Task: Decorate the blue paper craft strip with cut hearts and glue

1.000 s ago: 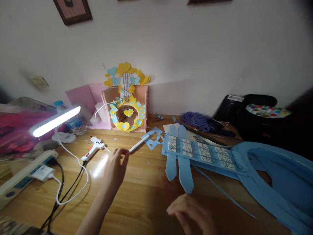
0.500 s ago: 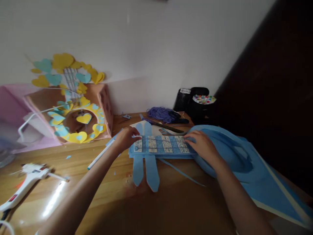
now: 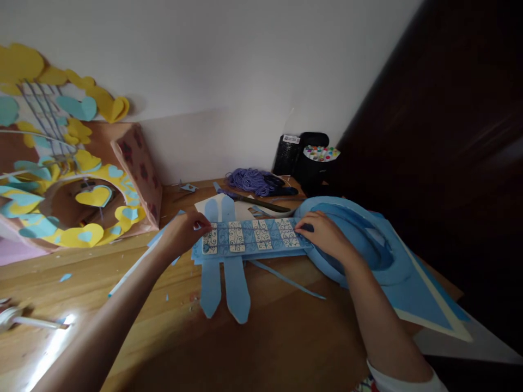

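Note:
A long blue strip (image 3: 267,239), which looks like foam or card, lies crosswise in front of me. It bears white rectangles with dark swirl patterns. Thin dark lines run along its length; whether they are threads or drawn is hard to tell. My left hand (image 3: 188,231) is closed in a pinch at the strip's upper left end. At the right end, beside the blue ring-shaped piece (image 3: 339,204), the fingers of my right hand (image 3: 324,234) pinch too. Two blue pointed tabs (image 3: 237,294) stick out below the strip, and their rounded ends show above it.
A heart-covered paper guitar shape (image 3: 93,196) leans on a box at left. Purple yarn (image 3: 249,181), scissors (image 3: 261,204) and a black case of markers (image 3: 321,155) lie behind. A glue gun (image 3: 24,318) is at lower left, blue sheets (image 3: 417,299) at right.
The view has swung right, so everything sits further left in the picture. Both hands stay at the ends of the strip, which looks slightly tilted now.

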Demonstrator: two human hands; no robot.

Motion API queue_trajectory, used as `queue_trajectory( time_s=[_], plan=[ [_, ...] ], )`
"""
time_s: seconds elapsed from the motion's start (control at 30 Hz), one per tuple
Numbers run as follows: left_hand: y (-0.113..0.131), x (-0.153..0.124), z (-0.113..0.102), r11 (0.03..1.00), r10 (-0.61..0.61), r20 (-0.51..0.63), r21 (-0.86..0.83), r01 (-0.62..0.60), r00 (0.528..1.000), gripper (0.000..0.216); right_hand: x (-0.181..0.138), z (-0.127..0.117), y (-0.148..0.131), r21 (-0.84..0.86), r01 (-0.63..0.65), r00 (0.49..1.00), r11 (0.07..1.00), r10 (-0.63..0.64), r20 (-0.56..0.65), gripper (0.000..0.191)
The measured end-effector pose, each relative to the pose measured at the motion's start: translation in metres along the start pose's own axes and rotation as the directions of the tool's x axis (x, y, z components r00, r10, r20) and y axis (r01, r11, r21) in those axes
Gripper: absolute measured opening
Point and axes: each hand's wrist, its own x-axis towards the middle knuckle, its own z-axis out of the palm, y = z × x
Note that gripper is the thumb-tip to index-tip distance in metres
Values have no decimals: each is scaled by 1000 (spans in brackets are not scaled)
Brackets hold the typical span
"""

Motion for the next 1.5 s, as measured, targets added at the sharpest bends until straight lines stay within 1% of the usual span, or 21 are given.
queue_trajectory(
  time_s=[0.07, 0.23, 0.33, 0.5, 0.67, 0.8, 1.0, 1.13, 1.33, 1.5],
  plan=[
    [3, -2, -2, 1000, 14, 12, 11, -14, 1000, 16, -1, 0, 0, -5, 7, 1000, 1000, -7, 5, 12],
    [4, -6, -2, 977, 164, 38, 130, -167, 986, 17, -3, 0, 2, -16, 28, 1000, 999, -28, 0, 13],
    [-1, -8, 2, 968, 188, 29, 164, -191, 982, 18, -4, 0, 3, -26, 35, 999, 999, -35, -21, 12],
    [-6, -9, 3, 968, 188, 14, 169, -187, 982, 17, -4, 1, 7, -43, 23, 1000, 999, -23, -18, 12],
    [-5, -10, -5, 973, 156, 14, 169, -156, 988, 16, -4, 4, 9, -60, 28, 1000, 998, -29, -8, 12],
    [-11, -10, -10, 979, 143, 44, 143, -148, 989, 16, -3, 4, 7, -54, 45, 999, 998, -45, -8, 12],
    [-20, -10, -8, 982, 153, 27, 109, -155, 988, 19, -2, 4, 6, -30, 65, 998, 997, -65, 8, 13],
    [-16, -10, -6, 979, 185, 28, 87, -187, 982, 17, -2, 4, 6, -9, 70, 998, 997, -70, -5, 13],
    [-3, -9, -8, 984, 144, 65, 98, -150, 987, 15, -2, 4, 5, -7, 51, 999, 999, -51, -2, 11],
    [-1, -10, -9, 987, 129, 78, 87, -136, 988, 14, -1, 4, 7, 1, 70, 998, 998, -70, -9, 11]
  ],
)
